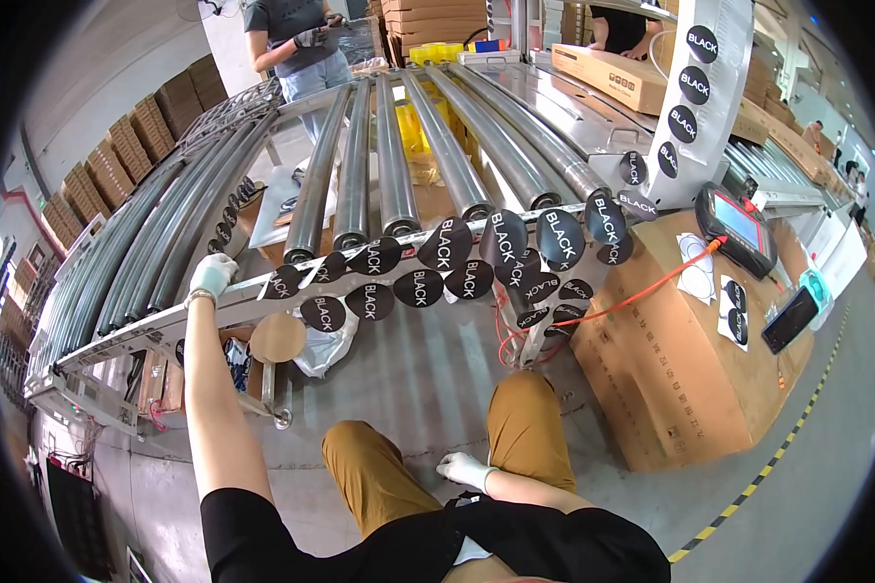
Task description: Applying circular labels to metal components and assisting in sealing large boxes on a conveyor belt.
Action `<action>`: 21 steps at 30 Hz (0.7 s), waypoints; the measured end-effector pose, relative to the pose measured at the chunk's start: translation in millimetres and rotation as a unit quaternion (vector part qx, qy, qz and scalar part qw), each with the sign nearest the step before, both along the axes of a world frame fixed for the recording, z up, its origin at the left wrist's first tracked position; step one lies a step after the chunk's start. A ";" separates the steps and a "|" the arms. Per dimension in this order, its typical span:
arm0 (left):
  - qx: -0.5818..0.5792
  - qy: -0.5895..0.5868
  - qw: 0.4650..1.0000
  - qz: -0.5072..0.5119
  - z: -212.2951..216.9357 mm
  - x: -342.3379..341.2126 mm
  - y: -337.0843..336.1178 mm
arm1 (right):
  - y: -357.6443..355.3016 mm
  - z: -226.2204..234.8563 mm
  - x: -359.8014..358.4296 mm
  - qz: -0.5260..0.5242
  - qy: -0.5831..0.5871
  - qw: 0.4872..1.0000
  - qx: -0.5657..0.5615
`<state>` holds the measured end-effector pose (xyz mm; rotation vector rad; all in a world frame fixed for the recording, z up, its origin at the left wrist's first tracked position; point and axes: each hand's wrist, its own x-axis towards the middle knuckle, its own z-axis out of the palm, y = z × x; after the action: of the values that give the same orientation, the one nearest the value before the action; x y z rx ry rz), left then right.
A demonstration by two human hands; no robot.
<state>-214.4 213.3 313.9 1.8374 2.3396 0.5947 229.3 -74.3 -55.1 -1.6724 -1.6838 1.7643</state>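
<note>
Left grip [214, 273], gloved, at centre-left: fingers curled at the conveyor's front rail [246, 291], perhaps for steadying; whether they clasp it cannot be told. Right grip [465, 470], lower centre, beside the knee: no object shows in it; its closure is unclear, the arm apparently at rest. Round black labels [447, 244] drape along the rail at mid-frame, presumably to lie within reach. At right, a brown carton [651, 369] seemingly serves as a stand for the handheld device [736, 226], whose orange cable [647, 291] trails toward the conveyor's leg.

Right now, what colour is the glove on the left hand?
White glove on the left hand, best seen in the head view.
</note>
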 end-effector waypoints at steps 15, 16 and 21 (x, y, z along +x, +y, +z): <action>0.020 -0.009 1.000 0.007 9.4 18.0 -12.8 | -0.7 2.2 -2.4 0.002 -0.020 1.000 0.012; 0.023 -0.012 1.000 0.009 9.2 18.2 -12.0 | -0.5 3.1 -1.3 0.001 -0.019 1.000 0.012; 0.016 -0.024 1.000 -0.009 7.5 11.4 -13.3 | -0.2 11.7 -0.6 0.017 -0.019 1.000 -0.002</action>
<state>-203.0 200.0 321.5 1.8345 2.2948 0.6707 228.7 -74.5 -43.4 -1.6988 -1.7364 1.7623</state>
